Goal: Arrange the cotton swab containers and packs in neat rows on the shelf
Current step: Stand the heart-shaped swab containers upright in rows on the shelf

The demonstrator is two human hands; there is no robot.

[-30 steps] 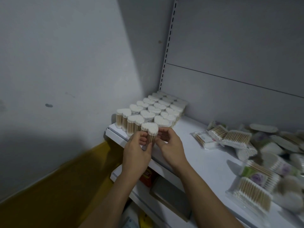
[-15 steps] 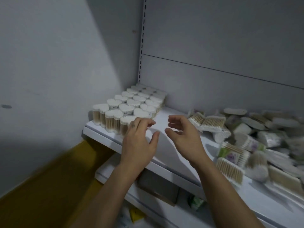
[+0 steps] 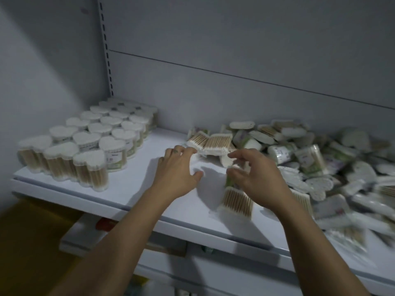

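White shelf [image 3: 128,178]: heart-shaped containers [image 3: 85,142] rowed left, packs [image 3: 310,159] heaped right.

heart-shaped containers [image 3: 89,142] stand in rows at the shelf's [image 3: 136,184] left; loose packs [image 3: 299,159] heap right.

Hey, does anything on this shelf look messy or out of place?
Yes. The heart-shaped containers on the left stand upright in neat rows, but on the right a heap of packs and containers lies jumbled, tipped and overlapping. One pack lies askew near the front edge of the shelf, by the right hand.
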